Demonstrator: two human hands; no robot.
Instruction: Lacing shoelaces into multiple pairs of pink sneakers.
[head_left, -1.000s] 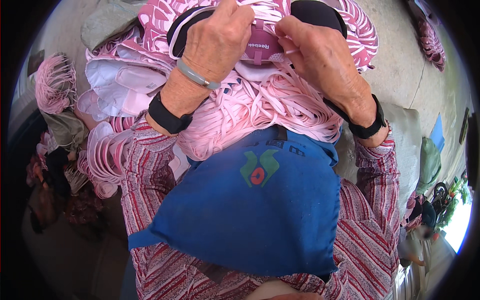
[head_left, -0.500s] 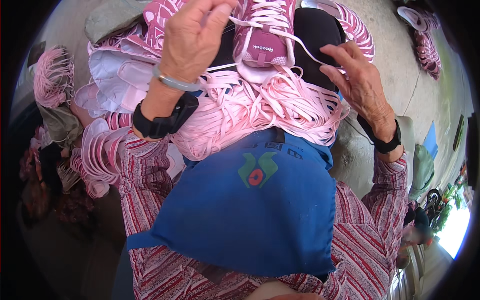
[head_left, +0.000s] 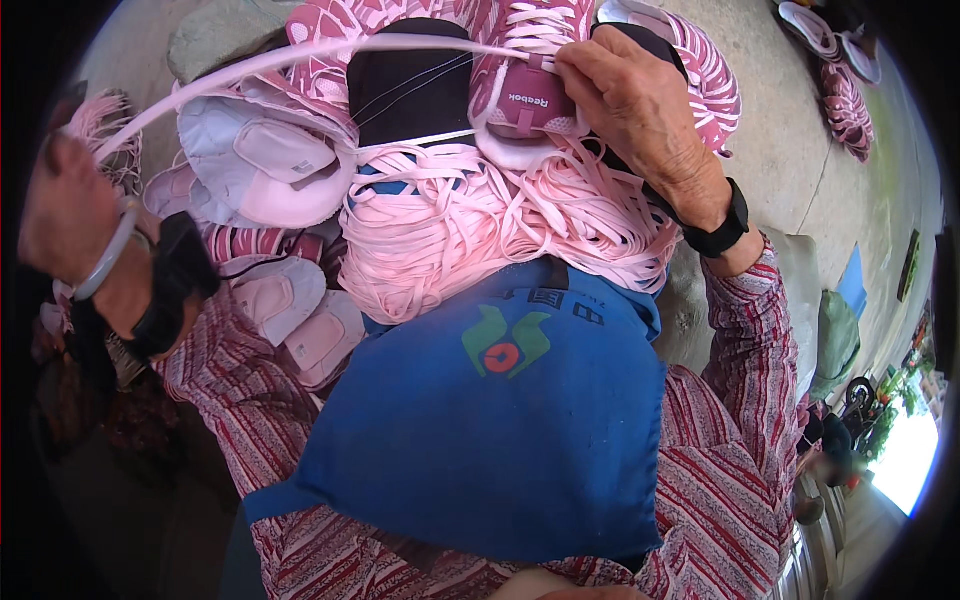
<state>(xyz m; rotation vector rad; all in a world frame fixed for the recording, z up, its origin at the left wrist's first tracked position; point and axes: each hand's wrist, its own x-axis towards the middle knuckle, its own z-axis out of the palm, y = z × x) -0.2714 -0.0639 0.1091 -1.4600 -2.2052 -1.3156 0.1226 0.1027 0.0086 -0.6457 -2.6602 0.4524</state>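
A pink and white sneaker sits on my lap, heel end toward me, with white laces crossed over its tongue. From it a pale pink shoelace stretches in a long arc out to my left hand, which is smeared by motion and appears closed on it. My right hand is closed at the right side of the sneaker's tongue, fingertips pressed against it; what exactly lies under the fingers is hidden. Between the sneaker and my blue apron lies a loose heap of pink shoelaces.
White-and-pink shoe parts pile up at my left, with more pink sneakers behind. A row of pink uppers lies to the right. Other shoe pieces rest on the concrete floor. A pink lace bundle hangs at far left.
My left hand has swept from beside the sneaker out to the far left, drawing the shoelace long. My right hand has moved left onto the sneaker's tongue, its fingers now closed.
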